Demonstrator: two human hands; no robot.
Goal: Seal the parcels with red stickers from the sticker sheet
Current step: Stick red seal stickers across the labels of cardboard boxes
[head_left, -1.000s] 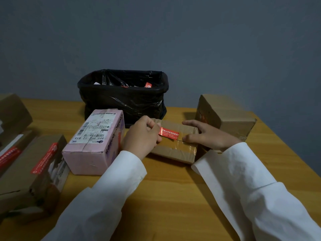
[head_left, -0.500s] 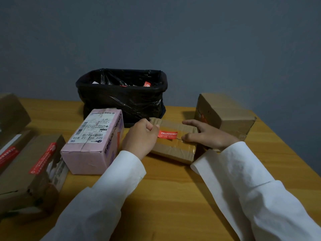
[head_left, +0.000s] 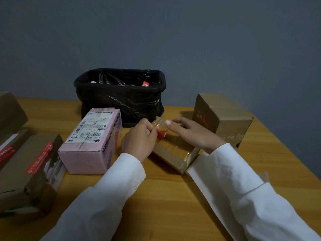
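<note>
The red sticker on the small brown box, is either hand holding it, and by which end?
The left hand pinches the red sticker at its left end. The right hand covers its other end on the small brown box, fingers fairly straight.

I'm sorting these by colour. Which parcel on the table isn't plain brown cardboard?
The pink box, left of the left hand, with a white barcode label on top. The other parcels in view are brown cardboard.

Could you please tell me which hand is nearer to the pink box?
The left hand is nearer: it sits just to the right of the pink box, at the small parcel. The right hand lies farther right, over that parcel.
</note>
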